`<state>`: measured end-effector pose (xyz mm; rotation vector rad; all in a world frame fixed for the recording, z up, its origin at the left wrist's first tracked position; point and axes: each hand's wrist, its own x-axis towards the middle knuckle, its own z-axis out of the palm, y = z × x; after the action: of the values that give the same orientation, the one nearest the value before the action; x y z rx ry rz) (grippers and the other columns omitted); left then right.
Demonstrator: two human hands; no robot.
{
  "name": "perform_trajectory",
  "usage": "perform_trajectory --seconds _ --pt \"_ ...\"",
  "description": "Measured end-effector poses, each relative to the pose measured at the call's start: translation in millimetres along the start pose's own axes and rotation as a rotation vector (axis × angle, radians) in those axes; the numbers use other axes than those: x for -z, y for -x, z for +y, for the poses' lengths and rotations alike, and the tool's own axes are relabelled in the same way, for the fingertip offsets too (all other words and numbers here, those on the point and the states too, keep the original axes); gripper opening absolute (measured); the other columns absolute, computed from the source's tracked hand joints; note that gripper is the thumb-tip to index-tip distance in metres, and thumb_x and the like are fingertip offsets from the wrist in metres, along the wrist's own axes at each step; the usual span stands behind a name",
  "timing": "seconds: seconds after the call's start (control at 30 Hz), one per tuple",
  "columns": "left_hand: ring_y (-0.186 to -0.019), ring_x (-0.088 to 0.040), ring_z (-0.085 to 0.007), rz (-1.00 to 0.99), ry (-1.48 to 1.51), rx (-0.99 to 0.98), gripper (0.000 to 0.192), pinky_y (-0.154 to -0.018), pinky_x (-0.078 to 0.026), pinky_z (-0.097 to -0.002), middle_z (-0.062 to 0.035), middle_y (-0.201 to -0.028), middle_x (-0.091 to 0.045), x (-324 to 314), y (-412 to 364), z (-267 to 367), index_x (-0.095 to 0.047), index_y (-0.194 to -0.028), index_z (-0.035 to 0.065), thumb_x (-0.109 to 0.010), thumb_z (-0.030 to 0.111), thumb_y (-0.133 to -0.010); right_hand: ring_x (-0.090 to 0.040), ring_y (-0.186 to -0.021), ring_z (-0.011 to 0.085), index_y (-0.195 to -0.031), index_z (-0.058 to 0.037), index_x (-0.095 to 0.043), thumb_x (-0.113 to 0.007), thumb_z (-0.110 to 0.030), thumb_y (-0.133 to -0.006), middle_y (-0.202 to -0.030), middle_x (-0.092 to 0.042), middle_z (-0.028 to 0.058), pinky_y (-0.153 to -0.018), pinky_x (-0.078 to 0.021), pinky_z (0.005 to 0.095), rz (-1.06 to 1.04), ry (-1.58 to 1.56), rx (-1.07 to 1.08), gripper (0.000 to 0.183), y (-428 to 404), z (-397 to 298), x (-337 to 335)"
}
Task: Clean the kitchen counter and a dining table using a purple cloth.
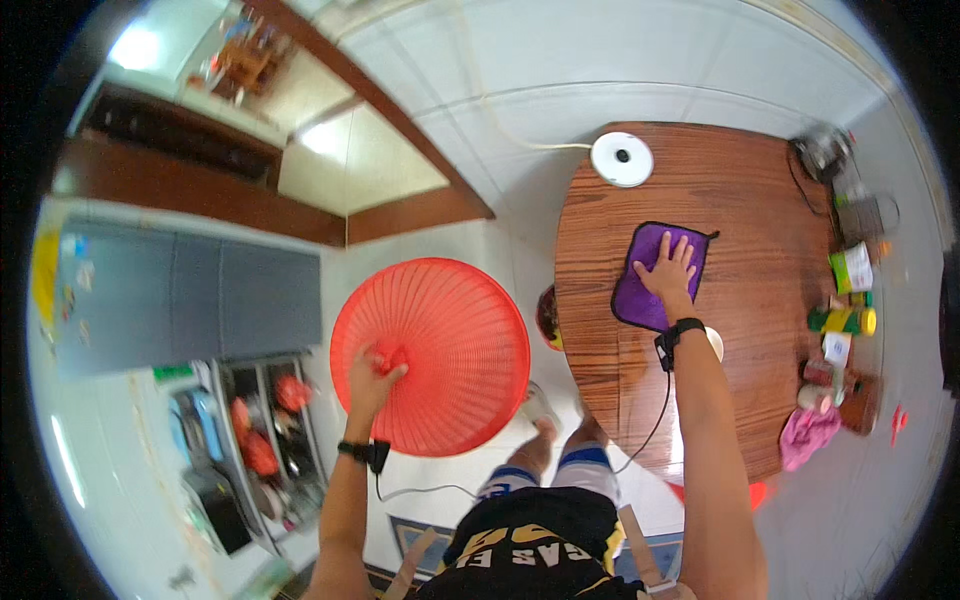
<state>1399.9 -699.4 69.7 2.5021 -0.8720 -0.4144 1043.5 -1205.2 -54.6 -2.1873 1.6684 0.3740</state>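
Observation:
My left hand (375, 379) is at the centre knob of a large round red plastic mesh food cover (457, 352), its fingers curled around the knob. The cover is left of the table, domed side facing me; whether it touches anything beneath cannot be seen. My right hand (670, 274) lies flat, fingers spread, on a purple cloth (645, 300) with black edging and a small hanging loop (713, 235). The cloth rests on the brown wood-grain table (600, 247). A white round dish (715, 343) is partly hidden behind my right forearm.
A white electric kettle base (622, 169) with a cord sits at the table's far edge. Bottles and packets (841, 321), a pink cloth (810, 439) and a metal appliance (823, 154) line the wall side. Leftward stand a grey fridge (247, 292) and a rack (266, 442).

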Motion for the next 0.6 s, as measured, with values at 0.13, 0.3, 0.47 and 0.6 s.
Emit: perform_trajectory --seconds 0.13,0.3,0.47,0.6 --pt "-0.127 -0.060 -0.0424 -0.051 0.095 0.085 0.046 -0.106 -0.049 -0.0492 -0.0244 -0.107 -0.071 -113.3 -3.4 -79.6 -0.063 -0.074 0.0021 -0.101 0.026 -0.061 -0.005 -0.161 0.0562 -0.173 -0.0113 -0.002 -0.068 -0.071 -0.093 -0.175 0.000 0.0344 -0.123 -0.0230 0.0724 -0.032 0.111 0.052 0.119 -11.6 -6.6 -14.8" --pt "-0.125 -0.059 -0.0450 -0.014 0.017 0.060 0.045 -0.108 -0.049 -0.0519 -0.0262 -0.118 -0.066 -231.7 2.9 -108.3 -0.066 -0.075 0.0008 -0.101 0.024 -0.060 -0.014 -0.152 0.0705 -0.170 -0.0008 -0.003 -0.066 -0.077 -0.091 -0.166 -0.007 0.0504 -0.124 -0.0259 0.0694 -0.027 0.267 0.136 0.127 -35.9 3.2 -21.3" --pt "-0.126 -0.057 -0.0426 -0.023 0.123 0.220 0.049 -0.108 -0.049 -0.0518 -0.0236 -0.132 -0.062 -316.7 1.9 -52.4 -0.078 -0.103 0.0010 -0.097 0.030 -0.068 -0.026 -0.147 0.0718 -0.168 0.0074 -0.004 -0.064 -0.078 -0.091 -0.157 -0.016 0.0584 -0.127 -0.0253 0.0605 -0.080 0.370 0.185 0.129 -38.4 12.5 3.3" --pt "-0.128 -0.056 -0.0433 -0.056 0.288 0.343 0.048 -0.107 -0.049 -0.0517 -0.0247 -0.139 -0.055 -366.7 -10.4 -15.3 -0.076 -0.102 -0.0020 -0.096 0.028 -0.071 -0.030 -0.146 0.0705 -0.166 0.0109 -0.005 -0.063 -0.078 -0.092 -0.154 -0.018 0.0604 -0.125 -0.0306 0.0576 -0.096 0.389 0.208 0.129 -36.2 9.1 12.5"
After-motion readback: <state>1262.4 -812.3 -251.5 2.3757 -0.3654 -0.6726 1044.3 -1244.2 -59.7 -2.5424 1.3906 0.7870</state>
